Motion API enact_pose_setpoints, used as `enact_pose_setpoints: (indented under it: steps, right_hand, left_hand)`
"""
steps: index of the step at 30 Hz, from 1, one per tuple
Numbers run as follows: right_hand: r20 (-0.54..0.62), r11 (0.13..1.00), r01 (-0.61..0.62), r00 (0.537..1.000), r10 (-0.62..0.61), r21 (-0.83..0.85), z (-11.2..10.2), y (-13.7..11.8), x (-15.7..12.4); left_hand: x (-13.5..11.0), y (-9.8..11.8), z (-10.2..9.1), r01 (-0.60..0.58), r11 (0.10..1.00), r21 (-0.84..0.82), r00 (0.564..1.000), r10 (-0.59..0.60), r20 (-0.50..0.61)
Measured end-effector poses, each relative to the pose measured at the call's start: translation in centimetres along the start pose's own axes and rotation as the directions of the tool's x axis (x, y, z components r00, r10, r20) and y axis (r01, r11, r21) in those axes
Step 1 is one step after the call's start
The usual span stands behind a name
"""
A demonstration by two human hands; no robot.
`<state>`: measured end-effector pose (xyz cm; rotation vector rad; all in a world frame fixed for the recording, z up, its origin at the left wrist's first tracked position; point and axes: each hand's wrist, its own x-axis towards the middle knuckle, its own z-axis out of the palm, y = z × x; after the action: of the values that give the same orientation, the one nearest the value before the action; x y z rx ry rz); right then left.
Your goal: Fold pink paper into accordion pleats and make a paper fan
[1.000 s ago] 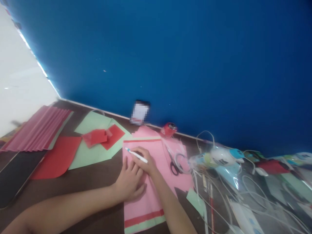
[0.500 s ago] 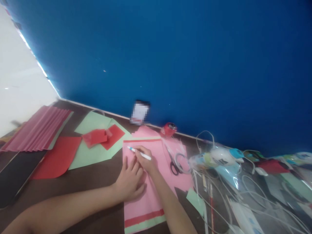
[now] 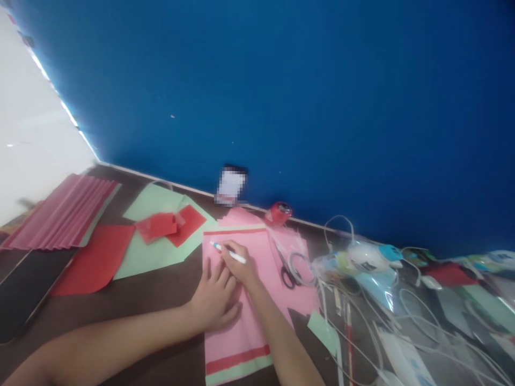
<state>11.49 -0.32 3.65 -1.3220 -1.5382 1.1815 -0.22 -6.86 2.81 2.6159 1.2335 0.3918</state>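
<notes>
A pink paper sheet point(image 3: 237, 343) with red and green strips along its ends lies in front of me. My left hand point(image 3: 215, 295) rests on it, palm down with fingers spread. In my right hand point(image 3: 237, 260) is a white marker pen point(image 3: 227, 251) with a blue band, pinched between thumb and fingers. The pen's tip points left, at the sheet's upper left part; whether it touches the paper I cannot tell. Black-handled scissors point(image 3: 288, 277) lie to the right of my right hand on more pink paper.
Left stand pleated pink paper point(image 3: 64, 212), red paper point(image 3: 96, 260) and green sheets point(image 3: 140, 257) with red pieces. At the back, a blurred-out phone-like object point(image 3: 231, 185) leans on the blue wall point(image 3: 281, 96), near a red tape dispenser point(image 3: 278, 213). White cables point(image 3: 422, 321) and plastic packages crowd the right.
My right hand and the pen have shifted very slightly at the upper left of the sheet. My left hand stays in the same place.
</notes>
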Motion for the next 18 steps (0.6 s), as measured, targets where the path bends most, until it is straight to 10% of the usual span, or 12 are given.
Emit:
enact_pose_setpoints:
  steps: [9, 18]
  right_hand:
    - [-0.353, 0.993, 0.094, 0.934, -0.061, 0.075, -3.6, -0.3, 0.8]
    - [-0.216, 0.968, -0.057, 0.976, 0.004, -0.243, -8.5, -3.3, -3.1]
  left_hand:
    - [-0.4, -0.1, -0.1, -0.038, 0.999, -0.024, 0.999, 0.038, 0.03]
    - [-0.1, -0.7, 0.1, -0.091, 0.994, -0.059, 0.987, 0.098, 0.128]
